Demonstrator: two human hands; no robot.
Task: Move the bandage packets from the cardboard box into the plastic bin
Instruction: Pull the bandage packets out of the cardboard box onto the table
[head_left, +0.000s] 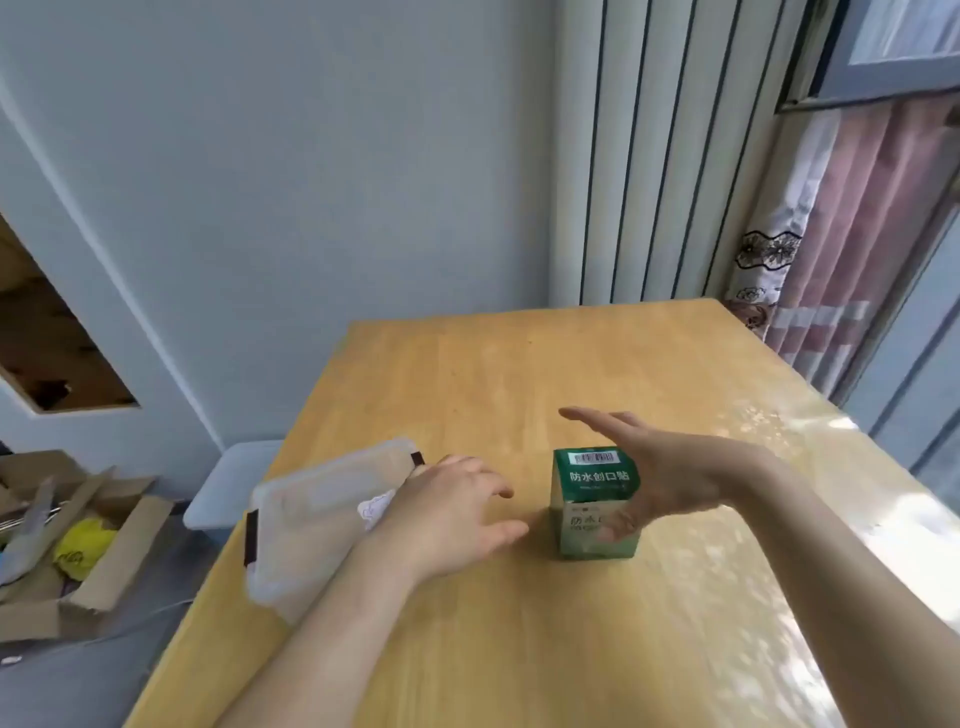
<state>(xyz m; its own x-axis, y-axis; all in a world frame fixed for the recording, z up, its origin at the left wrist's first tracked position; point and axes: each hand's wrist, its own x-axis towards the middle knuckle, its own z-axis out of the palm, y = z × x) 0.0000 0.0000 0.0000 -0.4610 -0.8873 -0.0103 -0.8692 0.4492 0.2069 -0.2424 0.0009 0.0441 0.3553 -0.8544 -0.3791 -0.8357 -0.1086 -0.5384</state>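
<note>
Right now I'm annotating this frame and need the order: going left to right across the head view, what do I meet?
From the left: open carton on the floor → grey stool → plastic bin → left hand → green cardboard box → right hand.

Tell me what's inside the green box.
Nothing inside shows: the green box stands closed, so its contents are hidden. The right hand covers part of its side.

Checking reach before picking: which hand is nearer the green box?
Right. The right hand is beside the green box, on its right; the left hand is apart on its left, by the plastic bin.
</note>
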